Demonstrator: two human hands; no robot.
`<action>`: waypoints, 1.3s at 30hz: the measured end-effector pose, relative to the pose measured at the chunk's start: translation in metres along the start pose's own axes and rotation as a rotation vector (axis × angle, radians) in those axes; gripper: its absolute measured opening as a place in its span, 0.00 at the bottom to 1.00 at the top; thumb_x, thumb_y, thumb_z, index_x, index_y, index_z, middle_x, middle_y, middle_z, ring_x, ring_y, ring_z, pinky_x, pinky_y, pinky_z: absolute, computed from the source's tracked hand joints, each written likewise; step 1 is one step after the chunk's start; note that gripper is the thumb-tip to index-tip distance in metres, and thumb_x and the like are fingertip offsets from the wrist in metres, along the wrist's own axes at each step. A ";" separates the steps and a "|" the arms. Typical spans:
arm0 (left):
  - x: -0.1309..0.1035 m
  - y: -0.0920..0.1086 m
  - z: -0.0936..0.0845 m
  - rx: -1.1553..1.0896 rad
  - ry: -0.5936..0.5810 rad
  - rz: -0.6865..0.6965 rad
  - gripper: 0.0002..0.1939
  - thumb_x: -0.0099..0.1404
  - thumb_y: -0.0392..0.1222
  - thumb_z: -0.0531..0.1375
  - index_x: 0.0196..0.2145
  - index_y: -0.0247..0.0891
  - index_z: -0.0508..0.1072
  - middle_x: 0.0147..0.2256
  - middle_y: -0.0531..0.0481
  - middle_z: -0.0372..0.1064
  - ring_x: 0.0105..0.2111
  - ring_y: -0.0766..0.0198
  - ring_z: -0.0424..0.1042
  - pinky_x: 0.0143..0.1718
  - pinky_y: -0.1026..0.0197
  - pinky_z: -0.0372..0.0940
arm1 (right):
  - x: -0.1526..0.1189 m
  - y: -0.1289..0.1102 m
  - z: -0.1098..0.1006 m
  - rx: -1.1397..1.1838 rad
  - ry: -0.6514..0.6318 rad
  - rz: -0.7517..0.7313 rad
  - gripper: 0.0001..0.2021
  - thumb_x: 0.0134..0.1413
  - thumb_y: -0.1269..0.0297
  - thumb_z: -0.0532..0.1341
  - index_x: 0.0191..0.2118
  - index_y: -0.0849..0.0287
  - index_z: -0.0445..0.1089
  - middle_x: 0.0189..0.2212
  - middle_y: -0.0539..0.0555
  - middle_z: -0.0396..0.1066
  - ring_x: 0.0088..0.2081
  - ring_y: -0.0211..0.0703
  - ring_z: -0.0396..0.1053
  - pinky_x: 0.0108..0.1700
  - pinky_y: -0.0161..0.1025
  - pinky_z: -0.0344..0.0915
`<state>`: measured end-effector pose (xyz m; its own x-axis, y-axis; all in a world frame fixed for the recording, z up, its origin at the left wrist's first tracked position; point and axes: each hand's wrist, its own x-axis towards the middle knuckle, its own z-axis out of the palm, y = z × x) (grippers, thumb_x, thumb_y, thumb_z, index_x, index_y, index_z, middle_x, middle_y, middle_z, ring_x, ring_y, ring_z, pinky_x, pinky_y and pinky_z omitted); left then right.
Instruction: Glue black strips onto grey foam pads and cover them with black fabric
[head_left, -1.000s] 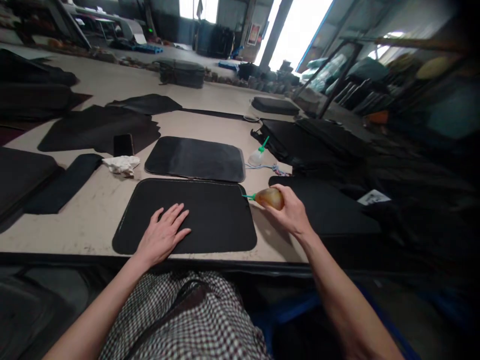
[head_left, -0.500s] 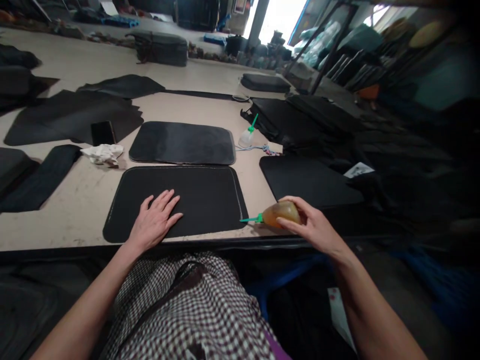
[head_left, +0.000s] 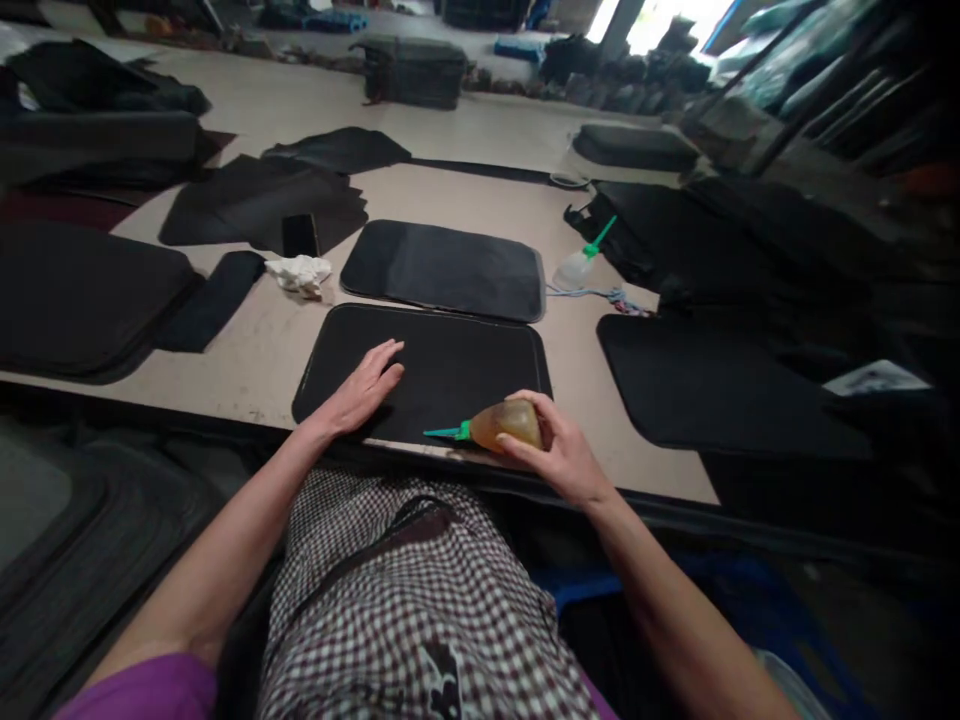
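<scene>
On the table [head_left: 240, 335], the left hand [head_left: 365, 388] lies at about 8 o'clock from the middle of a black panel [head_left: 469, 360], its fingers stretched out and gripping nothing. The right hand [head_left: 553, 448], at 4 o'clock, has its thumb and fingers closed around an amber squeeze bottle [head_left: 501, 425], whose green nozzle [head_left: 448, 433] points toward 9 o'clock along the panel's near edge. A second panel [head_left: 442, 265] sits at 12 o'clock, a clear bottle [head_left: 574, 270] at 2, and a crumpled tissue [head_left: 301, 275] at 10, near a phone [head_left: 299, 236].
</scene>
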<state>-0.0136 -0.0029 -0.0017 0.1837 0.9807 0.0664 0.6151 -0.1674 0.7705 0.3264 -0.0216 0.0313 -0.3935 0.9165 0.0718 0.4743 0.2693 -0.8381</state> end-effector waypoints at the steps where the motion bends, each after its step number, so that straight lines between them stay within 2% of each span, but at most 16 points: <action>1: 0.002 0.001 -0.006 -0.056 -0.014 -0.009 0.38 0.75 0.65 0.42 0.70 0.38 0.57 0.71 0.41 0.51 0.71 0.56 0.50 0.73 0.49 0.44 | 0.008 -0.006 0.011 0.005 -0.015 -0.034 0.25 0.56 0.48 0.69 0.55 0.52 0.66 0.47 0.55 0.73 0.46 0.52 0.73 0.49 0.46 0.72; 7: 0.013 -0.008 -0.038 -0.364 -0.131 -0.102 0.41 0.72 0.71 0.45 0.70 0.40 0.58 0.70 0.41 0.55 0.70 0.51 0.56 0.70 0.49 0.50 | 0.052 -0.043 0.083 0.028 -0.060 -0.237 0.23 0.57 0.50 0.69 0.53 0.54 0.66 0.49 0.55 0.72 0.48 0.52 0.72 0.54 0.49 0.70; 12: 0.025 -0.014 -0.054 -0.560 -0.186 -0.208 0.44 0.70 0.73 0.46 0.70 0.38 0.57 0.71 0.37 0.51 0.70 0.47 0.54 0.67 0.47 0.57 | 0.080 -0.066 0.141 0.064 -0.046 -0.385 0.23 0.58 0.51 0.69 0.54 0.54 0.65 0.48 0.56 0.72 0.48 0.52 0.72 0.53 0.49 0.71; 15: 0.030 -0.013 -0.059 -0.496 -0.216 -0.183 0.42 0.70 0.70 0.49 0.70 0.41 0.58 0.73 0.39 0.46 0.71 0.46 0.53 0.65 0.47 0.59 | 0.087 -0.075 0.158 0.065 -0.032 -0.431 0.24 0.60 0.51 0.67 0.56 0.54 0.64 0.49 0.58 0.70 0.50 0.54 0.71 0.55 0.51 0.70; 17: 0.032 -0.012 -0.060 -0.416 -0.218 -0.148 0.39 0.72 0.68 0.49 0.70 0.43 0.59 0.73 0.42 0.46 0.70 0.46 0.53 0.64 0.47 0.62 | 0.088 -0.078 0.157 0.065 -0.064 -0.425 0.24 0.60 0.50 0.66 0.57 0.53 0.64 0.51 0.60 0.69 0.52 0.55 0.70 0.56 0.52 0.69; 19: 0.031 -0.010 -0.059 -0.330 -0.204 -0.117 0.36 0.73 0.66 0.48 0.70 0.44 0.59 0.73 0.43 0.49 0.69 0.49 0.56 0.63 0.48 0.64 | 0.087 -0.079 0.145 0.073 -0.116 -0.369 0.23 0.58 0.50 0.67 0.55 0.52 0.65 0.50 0.58 0.70 0.51 0.55 0.70 0.56 0.52 0.68; 21: 0.029 -0.007 -0.058 -0.238 -0.180 -0.082 0.34 0.74 0.63 0.46 0.69 0.44 0.60 0.71 0.44 0.53 0.68 0.51 0.59 0.63 0.48 0.64 | 0.083 -0.075 0.122 0.135 -0.194 -0.249 0.22 0.56 0.49 0.69 0.52 0.52 0.68 0.47 0.54 0.71 0.48 0.52 0.70 0.53 0.49 0.70; 23: 0.026 -0.005 -0.055 -0.132 -0.153 -0.040 0.33 0.75 0.61 0.43 0.68 0.43 0.63 0.70 0.45 0.56 0.67 0.54 0.61 0.65 0.49 0.62 | 0.075 -0.064 0.090 0.278 -0.292 -0.069 0.23 0.54 0.48 0.70 0.51 0.52 0.69 0.41 0.51 0.72 0.40 0.47 0.70 0.41 0.42 0.72; 25: 0.024 -0.006 -0.050 -0.004 -0.124 -0.007 0.32 0.75 0.61 0.43 0.66 0.41 0.66 0.67 0.45 0.61 0.66 0.55 0.62 0.67 0.50 0.59 | 0.062 -0.046 0.054 0.458 -0.312 0.114 0.25 0.52 0.47 0.70 0.52 0.52 0.69 0.37 0.49 0.71 0.33 0.42 0.68 0.27 0.35 0.65; 26: 0.024 -0.007 -0.047 0.066 -0.105 0.002 0.32 0.75 0.62 0.44 0.64 0.41 0.67 0.66 0.45 0.63 0.65 0.55 0.63 0.68 0.50 0.59 | 0.053 -0.035 0.034 0.532 -0.268 0.183 0.26 0.52 0.46 0.70 0.52 0.53 0.69 0.36 0.49 0.70 0.30 0.40 0.66 0.23 0.32 0.60; 28: 0.024 -0.012 -0.039 0.195 -0.076 0.044 0.32 0.74 0.64 0.47 0.62 0.40 0.69 0.63 0.44 0.66 0.63 0.53 0.66 0.67 0.49 0.60 | 0.033 -0.010 -0.005 0.610 -0.085 0.261 0.25 0.52 0.46 0.69 0.52 0.54 0.69 0.35 0.50 0.70 0.27 0.39 0.65 0.20 0.31 0.55; 30: 0.025 -0.014 -0.028 0.325 -0.035 0.111 0.31 0.73 0.63 0.50 0.59 0.39 0.71 0.62 0.42 0.68 0.61 0.51 0.67 0.65 0.47 0.62 | 0.014 0.015 -0.042 0.589 0.162 0.283 0.24 0.53 0.47 0.69 0.51 0.55 0.69 0.36 0.52 0.71 0.29 0.41 0.67 0.21 0.31 0.58; 33: 0.028 -0.008 -0.010 0.502 0.018 0.209 0.27 0.75 0.59 0.49 0.57 0.39 0.73 0.60 0.40 0.69 0.60 0.50 0.67 0.62 0.46 0.64 | 0.001 0.048 -0.089 0.395 0.474 0.292 0.26 0.51 0.46 0.70 0.51 0.54 0.69 0.42 0.54 0.73 0.34 0.46 0.71 0.25 0.35 0.65; 36: 0.036 0.007 0.008 0.594 -0.018 0.277 0.25 0.76 0.56 0.49 0.59 0.40 0.71 0.61 0.41 0.69 0.58 0.50 0.68 0.60 0.45 0.65 | 0.008 0.070 -0.119 0.139 0.597 0.258 0.29 0.48 0.44 0.71 0.52 0.55 0.69 0.42 0.55 0.74 0.32 0.47 0.71 0.26 0.38 0.67; 39: 0.044 0.018 0.024 0.674 -0.073 0.294 0.25 0.76 0.55 0.48 0.61 0.41 0.70 0.60 0.42 0.70 0.57 0.49 0.68 0.57 0.45 0.66 | 0.029 0.079 -0.133 -0.093 0.631 0.162 0.29 0.50 0.42 0.69 0.52 0.55 0.69 0.41 0.55 0.75 0.34 0.50 0.71 0.33 0.43 0.70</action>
<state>0.0240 0.0350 -0.0003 0.4496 0.8806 0.1498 0.8658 -0.4709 0.1692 0.4569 0.0660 0.0396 0.2124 0.9376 0.2753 0.5660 0.1116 -0.8168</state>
